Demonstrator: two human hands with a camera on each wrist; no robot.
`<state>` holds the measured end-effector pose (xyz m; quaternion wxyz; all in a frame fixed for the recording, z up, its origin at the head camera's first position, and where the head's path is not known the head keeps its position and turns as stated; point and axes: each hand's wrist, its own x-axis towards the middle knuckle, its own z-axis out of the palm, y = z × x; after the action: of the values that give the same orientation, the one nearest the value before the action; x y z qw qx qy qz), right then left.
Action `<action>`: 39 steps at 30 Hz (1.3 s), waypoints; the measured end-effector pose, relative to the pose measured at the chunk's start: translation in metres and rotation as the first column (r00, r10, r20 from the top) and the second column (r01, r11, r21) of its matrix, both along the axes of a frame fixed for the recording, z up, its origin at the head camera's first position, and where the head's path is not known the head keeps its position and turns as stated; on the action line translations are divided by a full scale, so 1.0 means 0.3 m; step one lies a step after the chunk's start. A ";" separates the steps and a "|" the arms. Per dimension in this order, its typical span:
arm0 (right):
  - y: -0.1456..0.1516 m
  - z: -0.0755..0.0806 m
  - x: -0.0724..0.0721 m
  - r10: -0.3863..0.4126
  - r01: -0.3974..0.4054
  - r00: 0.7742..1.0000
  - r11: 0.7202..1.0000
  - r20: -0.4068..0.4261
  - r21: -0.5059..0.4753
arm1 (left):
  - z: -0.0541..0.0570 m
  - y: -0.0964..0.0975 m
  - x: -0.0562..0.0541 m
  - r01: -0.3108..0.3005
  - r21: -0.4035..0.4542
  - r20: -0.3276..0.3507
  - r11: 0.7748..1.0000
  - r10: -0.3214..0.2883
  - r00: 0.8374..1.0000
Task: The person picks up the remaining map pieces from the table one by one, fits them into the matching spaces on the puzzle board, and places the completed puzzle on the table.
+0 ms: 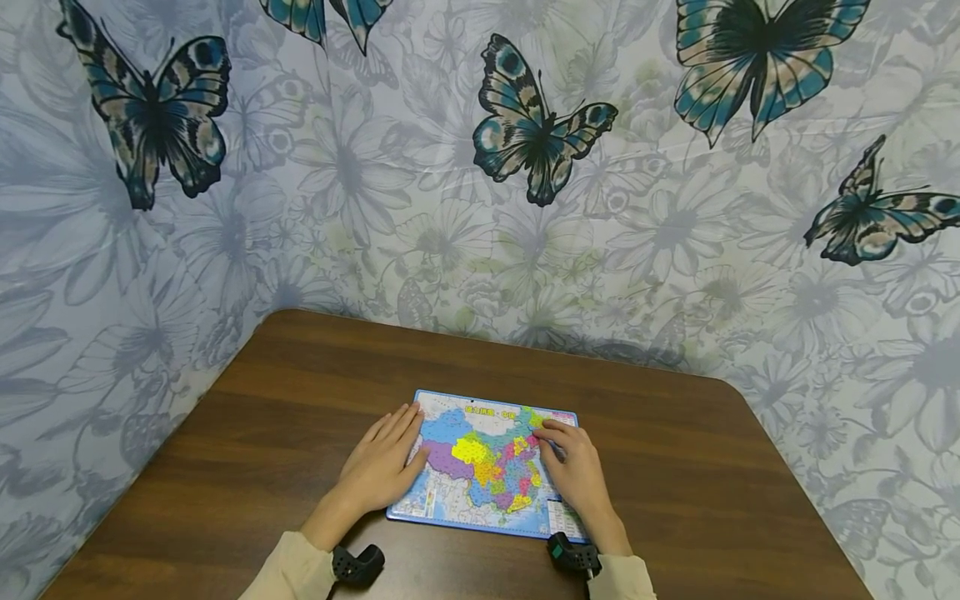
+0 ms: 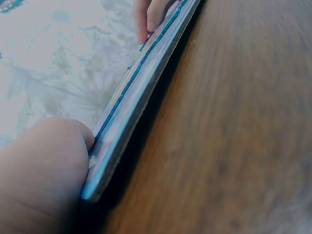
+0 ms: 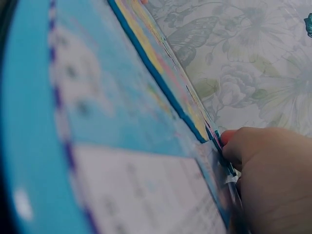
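A map puzzle board [image 1: 487, 523] with a blue rim lies on the table, its raised, brightly coloured map pieces [image 1: 470, 450] set in the middle. My left hand [image 1: 386, 458] rests on the board's left edge, fingers straight and thumb reaching onto the map. On the upper right of the map, the bent fingers of my right hand [image 1: 576, 467] touch the small pieces. The right wrist view shows that hand [image 3: 273, 175] against dark piece edges at the map's side. Whether a piece is pinched between its fingertips is hidden.
The brown wooden table [image 1: 712, 483] extends around the board on every side. Behind it hangs a pale floral cloth [image 1: 420, 208] printed with large butterflies. Each wrist wears a black device; the left one [image 1: 358, 565] sits close to the tabletop.
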<state>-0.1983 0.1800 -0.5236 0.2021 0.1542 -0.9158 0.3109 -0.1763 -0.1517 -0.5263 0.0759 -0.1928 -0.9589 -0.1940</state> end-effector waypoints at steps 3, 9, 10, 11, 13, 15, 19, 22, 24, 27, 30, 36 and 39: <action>0.001 -0.002 0.011 -0.018 0.018 1.000 1.000 0.009 0.003 | -0.001 -0.002 0.003 0.007 -0.014 0.017 1.000 -0.007 1.000; 0.000 -0.002 0.018 -0.018 0.018 1.000 1.000 0.025 0.014 | 0.002 -0.004 0.002 0.009 -0.001 0.010 1.000 -0.009 1.000; -0.003 -0.003 0.018 -0.015 0.014 0.999 1.000 0.031 0.016 | 0.003 -0.006 0.002 0.008 0.000 0.005 1.000 -0.008 1.000; -0.006 -0.003 0.019 -0.013 0.012 0.999 1.000 0.038 0.016 | 0.004 -0.008 0.003 0.008 0.002 -0.001 1.000 -0.008 1.000; -0.014 -0.002 0.021 -0.013 0.012 0.999 1.000 0.051 0.016 | 0.005 -0.015 0.005 0.006 0.000 -0.002 1.000 -0.006 1.000; -0.022 -0.003 0.020 -0.009 0.008 0.998 1.000 0.058 0.017 | 0.004 -0.022 0.006 0.003 0.002 0.004 1.000 -0.003 1.000; -0.031 -0.001 0.015 0.005 -0.006 0.999 1.000 0.047 0.017 | -0.003 -0.030 0.008 -0.005 0.005 0.013 1.000 0.005 1.000; -0.035 -0.002 0.012 0.019 -0.019 0.999 1.000 0.034 0.018 | -0.008 -0.034 0.011 -0.012 0.010 0.006 1.000 0.012 1.000; -0.037 -0.004 0.013 0.023 -0.023 0.999 1.000 0.026 0.020 | -0.011 -0.037 0.014 -0.016 0.011 0.006 1.000 0.016 1.000; -0.039 -0.005 0.015 0.025 -0.025 1.000 0.999 0.018 0.027 | -0.013 -0.040 0.018 -0.017 0.008 0.005 1.000 0.017 1.000; -0.040 -0.004 0.013 0.031 -0.031 1.000 0.999 0.002 0.030 | -0.012 -0.043 0.018 -0.018 0.001 0.002 1.000 0.018 1.000; -0.038 0.000 0.010 0.026 -0.026 1.000 1.000 0.013 0.014 | -0.005 -0.040 0.017 -0.017 0.006 -0.012 1.000 0.017 1.000; -0.037 -0.001 0.016 0.014 -0.015 1.000 1.000 0.022 0.011 | -0.004 -0.037 0.021 -0.014 0.007 -0.001 1.000 0.014 1.000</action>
<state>-0.1934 0.1688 -0.5238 0.1889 0.1586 -0.9185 0.3090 -0.1701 -0.1627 -0.5276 0.0783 -0.1860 -0.9594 -0.1968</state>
